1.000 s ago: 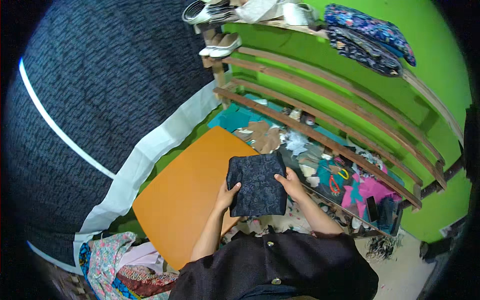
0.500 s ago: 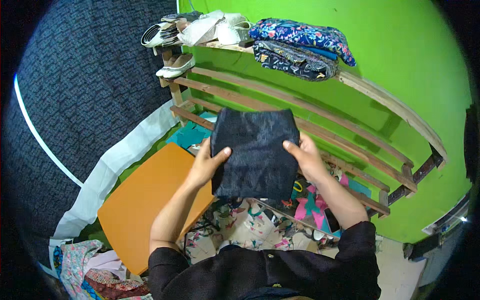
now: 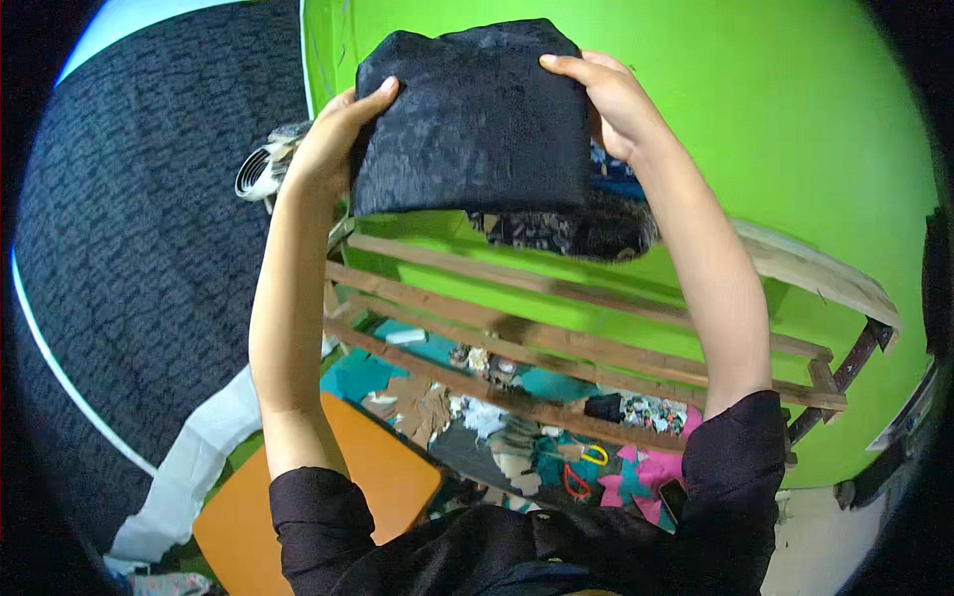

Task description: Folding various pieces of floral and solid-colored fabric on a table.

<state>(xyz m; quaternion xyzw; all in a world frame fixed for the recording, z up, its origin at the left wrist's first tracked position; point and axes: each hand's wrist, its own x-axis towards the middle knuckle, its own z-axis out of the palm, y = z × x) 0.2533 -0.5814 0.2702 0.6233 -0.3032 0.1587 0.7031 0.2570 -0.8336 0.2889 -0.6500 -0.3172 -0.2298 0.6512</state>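
A folded black cloth is stretched between my two hands, raised high in front of the wooden rack. My left hand grips its left edge, thumb on the near face and the other fingers behind. On the opposite edge my right hand holds it the same way, with its thumb close to the upper corner. Partly covered by the black cloth is a dark patterned folded fabric on the rack's top, with a bit of blue fabric above it.
Slats of the wooden rack run along the green wall. Below lie fabric scraps, pink cloth, yellow scissor-like handles and a phone. An orange tabletop is at lower left, a striped roll at upper left.
Both hands have lifted the black cloth upward, from in front of the lower slats to the level of the rack's top. The view has tilted up somewhat.
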